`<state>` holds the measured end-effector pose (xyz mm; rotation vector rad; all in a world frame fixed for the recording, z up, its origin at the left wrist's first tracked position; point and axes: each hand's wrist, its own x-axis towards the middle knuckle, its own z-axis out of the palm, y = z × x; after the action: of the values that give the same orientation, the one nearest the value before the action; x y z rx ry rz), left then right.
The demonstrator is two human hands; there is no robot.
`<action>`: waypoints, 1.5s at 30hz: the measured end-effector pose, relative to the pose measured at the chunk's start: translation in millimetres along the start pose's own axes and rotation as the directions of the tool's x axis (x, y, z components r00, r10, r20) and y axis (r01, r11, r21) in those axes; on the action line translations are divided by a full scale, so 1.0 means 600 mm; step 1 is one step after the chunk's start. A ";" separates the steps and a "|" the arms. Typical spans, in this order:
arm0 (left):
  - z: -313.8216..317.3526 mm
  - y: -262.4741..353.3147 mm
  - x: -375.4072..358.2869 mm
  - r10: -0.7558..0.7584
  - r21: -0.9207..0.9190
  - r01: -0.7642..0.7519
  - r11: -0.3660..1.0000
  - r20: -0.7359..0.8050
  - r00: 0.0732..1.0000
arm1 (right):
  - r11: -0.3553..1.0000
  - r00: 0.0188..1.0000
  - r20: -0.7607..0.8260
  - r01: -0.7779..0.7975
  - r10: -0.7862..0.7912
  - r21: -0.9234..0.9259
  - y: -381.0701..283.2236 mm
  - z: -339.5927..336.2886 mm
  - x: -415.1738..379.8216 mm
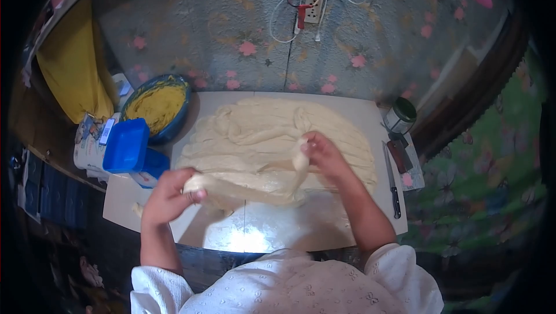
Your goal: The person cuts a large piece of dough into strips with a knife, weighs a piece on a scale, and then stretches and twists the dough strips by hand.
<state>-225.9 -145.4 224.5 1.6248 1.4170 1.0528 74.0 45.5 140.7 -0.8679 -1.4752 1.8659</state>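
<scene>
A wide, pale sheet of dough (255, 126) lies spread over the white tabletop, its surface creased and folded in places. My left hand (172, 193) grips the dough's near left edge between thumb and fingers. Further right and a little farther away, my right hand (322, 153) pinches another part of the dough. Between the two hands a strip of dough sags, lifted off the sheet at both ends. Fingers of both hands are closed on it.
At the left stand a bowl of yellow filling (156, 105) and a blue plastic container (125, 146). Along the right edge lie a knife (394, 190) and a dark-handled tool (399, 154), near a green-rimmed can (401, 116). A power strip (314, 2) hangs on the wall.
</scene>
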 end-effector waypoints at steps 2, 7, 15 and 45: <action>-0.003 0.037 0.041 -0.008 -0.145 0.002 0.989 -0.045 0.999 | 0.999 0.999 0.004 0.043 -0.043 0.002 -0.053 -0.005 0.004; -0.021 0.137 0.141 0.188 -0.346 -0.247 0.905 -0.195 0.963 | 0.902 0.967 -0.090 0.253 -0.237 0.349 -0.203 -0.002 0.009; -0.074 0.206 0.282 0.338 -0.392 -0.500 0.772 -0.413 0.846 | 0.703 0.793 -0.168 0.601 -0.586 0.380 -0.370 -0.056 0.034; 0.195 -0.177 0.394 -0.413 0.740 0.577 0.347 -0.431 0.802 | -0.069 0.859 -0.408 -0.407 0.311 -0.911 -0.072 -0.788 0.155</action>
<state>-147.1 101.9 108.9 1.4747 2.6186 0.0318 395.1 403.8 91.3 -2.1396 -2.7202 0.5981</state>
